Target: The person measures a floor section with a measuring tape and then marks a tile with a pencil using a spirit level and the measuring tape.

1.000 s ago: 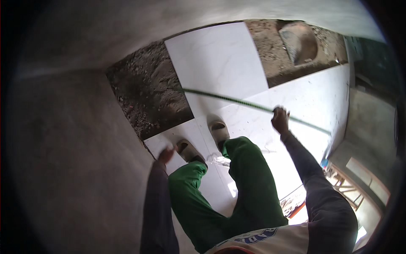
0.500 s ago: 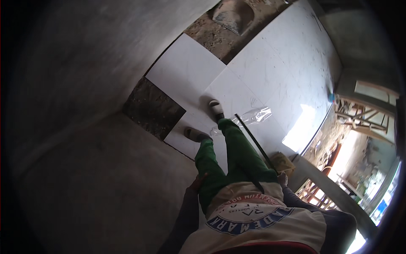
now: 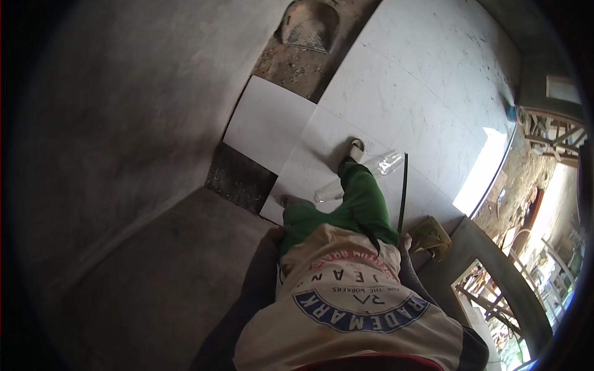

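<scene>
My right hand [image 3: 405,242] is low at my right hip, with its fingers closed around the near end of a long, thin dark bar [image 3: 404,191]. The bar points forward over the white tiled floor [image 3: 427,117]. Beside my left thigh hangs my left hand [image 3: 271,237], dim and partly against my green trousers, so its fingers cannot be made out. Clear plastic wrap [image 3: 388,163] lies crumpled on the tiles around my feet.
A loose-looking white tile [image 3: 270,122] lies by the left wall, with a dark untiled gap [image 3: 240,179] nearer me. Beyond it, a scoop-shaped container [image 3: 307,28] sits on bare dirt. A yellowish bag or box [image 3: 430,238] stands at the right, near a low wall opening [image 3: 489,297].
My view has turned, and the bar in my right hand has swung from slanting left to pointing nearly straight ahead. My feet have shifted, with the left foot now partly hidden by my leg.
</scene>
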### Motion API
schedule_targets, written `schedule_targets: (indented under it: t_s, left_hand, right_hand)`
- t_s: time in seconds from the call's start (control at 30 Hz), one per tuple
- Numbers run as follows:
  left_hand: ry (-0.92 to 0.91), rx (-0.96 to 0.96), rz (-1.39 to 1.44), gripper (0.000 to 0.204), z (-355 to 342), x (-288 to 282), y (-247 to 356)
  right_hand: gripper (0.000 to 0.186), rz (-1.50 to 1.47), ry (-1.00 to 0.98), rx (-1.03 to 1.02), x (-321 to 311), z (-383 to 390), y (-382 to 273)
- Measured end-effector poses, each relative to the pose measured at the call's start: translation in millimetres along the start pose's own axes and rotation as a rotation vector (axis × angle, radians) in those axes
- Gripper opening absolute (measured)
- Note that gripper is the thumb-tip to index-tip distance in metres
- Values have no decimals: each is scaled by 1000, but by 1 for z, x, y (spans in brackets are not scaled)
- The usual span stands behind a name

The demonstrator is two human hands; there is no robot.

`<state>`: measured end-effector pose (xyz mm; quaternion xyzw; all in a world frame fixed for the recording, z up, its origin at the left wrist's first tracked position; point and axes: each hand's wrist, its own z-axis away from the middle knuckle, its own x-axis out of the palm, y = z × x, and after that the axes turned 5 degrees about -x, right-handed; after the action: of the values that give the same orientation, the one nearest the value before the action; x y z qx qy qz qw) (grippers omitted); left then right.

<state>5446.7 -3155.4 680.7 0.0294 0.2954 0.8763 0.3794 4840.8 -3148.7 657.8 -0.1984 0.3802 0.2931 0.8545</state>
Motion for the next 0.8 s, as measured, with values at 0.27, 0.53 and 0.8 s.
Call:
schedule_targets:
  t_s: [0.27,0.53,0.8]
  left_hand:
    - [291,227,-458,39,-187,-157,200]
    - [153,461,-1076,27,-303,-197,432]
    - [-155,202,-1032,28,-520,-261,668]
  right_hand:
    - [22,-761,160,280,-196,-99,-132]
    - [17,-909,272,582,-271,-155,-116]
    - [25,-638,329,1051,-239,-136,-110]
